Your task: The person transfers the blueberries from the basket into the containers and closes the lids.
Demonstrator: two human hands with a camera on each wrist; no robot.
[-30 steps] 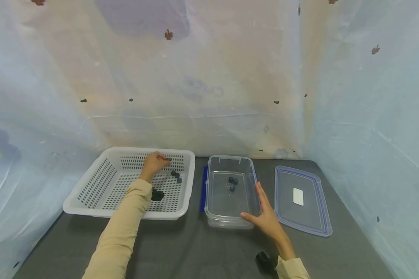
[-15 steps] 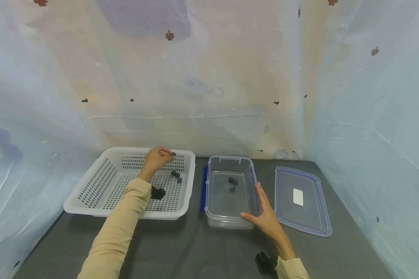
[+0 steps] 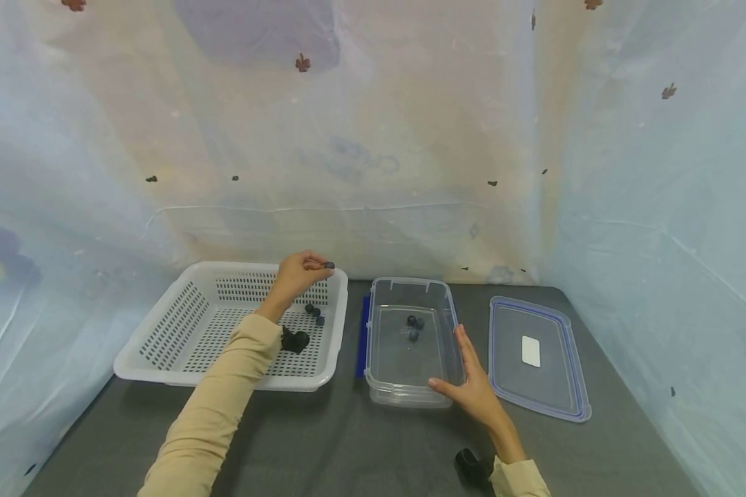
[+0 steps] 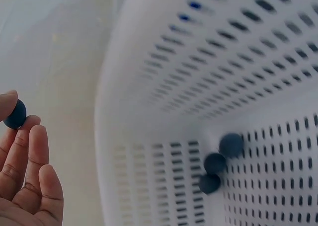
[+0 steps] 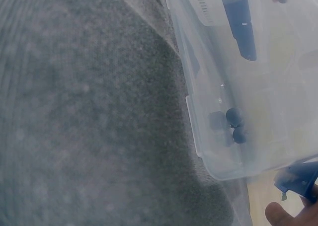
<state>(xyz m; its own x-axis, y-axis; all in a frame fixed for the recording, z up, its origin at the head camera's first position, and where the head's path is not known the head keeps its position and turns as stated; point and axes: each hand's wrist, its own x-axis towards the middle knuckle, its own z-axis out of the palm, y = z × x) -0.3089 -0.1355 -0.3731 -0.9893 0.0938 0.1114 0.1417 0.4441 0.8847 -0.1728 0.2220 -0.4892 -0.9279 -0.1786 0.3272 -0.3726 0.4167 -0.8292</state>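
Note:
With thumb and fingertips my left hand point(image 3: 297, 277) pinches a small dark blue ball point(image 4: 15, 114), held above the far right part of a white slotted plastic basket point(image 3: 155, 375). Three more dark blue balls point(image 4: 215, 163) lie together on the basket floor near its right wall. To the right stands a clear plastic box point(image 3: 404, 395) without its lid on, and a few dark blue balls point(image 5: 234, 117) show inside. My right hand point(image 3: 474, 392) rests at the box's near right side, thumb and fingers spread and fairly straight.
A clear lid point(image 3: 511, 359) with a blue seal and a white label lies right of the box. A blue clip flap point(image 3: 362, 338) sticks out from the box's left side, beside the basket. Plastic sheeting point(image 3: 373, 235) rises behind the grey-covered table point(image 3: 323, 449).
The left hand has lifted the dark blue ball from low in the basket and moved up and right, near the rim. The right hand and the box have stayed put.

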